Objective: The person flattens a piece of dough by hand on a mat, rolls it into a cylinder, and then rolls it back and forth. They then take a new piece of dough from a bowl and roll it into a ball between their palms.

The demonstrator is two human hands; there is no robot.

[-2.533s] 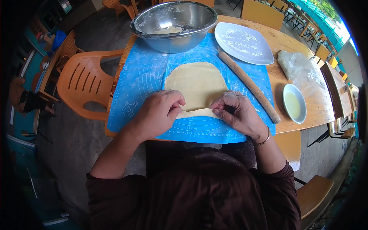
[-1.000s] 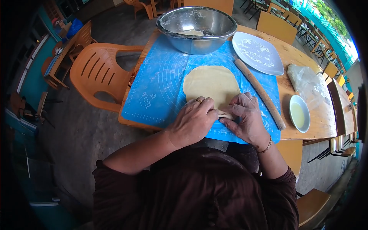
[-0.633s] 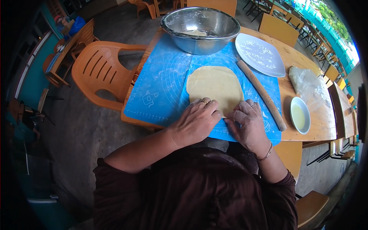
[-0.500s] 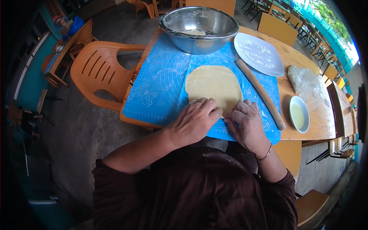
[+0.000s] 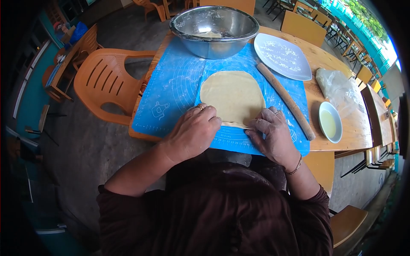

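A flat, rolled-out sheet of dough (image 5: 232, 96) lies on the blue baking mat (image 5: 171, 85), its near edge slightly folded up into a thin rim. My left hand (image 5: 194, 130) is at the near left edge of the dough, fingers curled and closed on that edge. At the near right corner, my floury right hand (image 5: 271, 130) pinches the dough edge between thumb and fingers. The fingertips of both hands are partly hidden. To the right of the dough, a wooden rolling pin (image 5: 285, 100) rests slantwise on the mat.
A steel bowl (image 5: 213, 45) with dough inside stands at the back of the mat. Beside it sits a floured white plate (image 5: 284, 57). Farther right are a small bowl of yellowish liquid (image 5: 330, 123) and a plastic bag (image 5: 337, 87). An orange chair (image 5: 106, 83) stands left of the table.
My left hand has moved left along the dough's near edge, away from my right hand. More of the folded near edge now shows between them. The view has shifted slightly.
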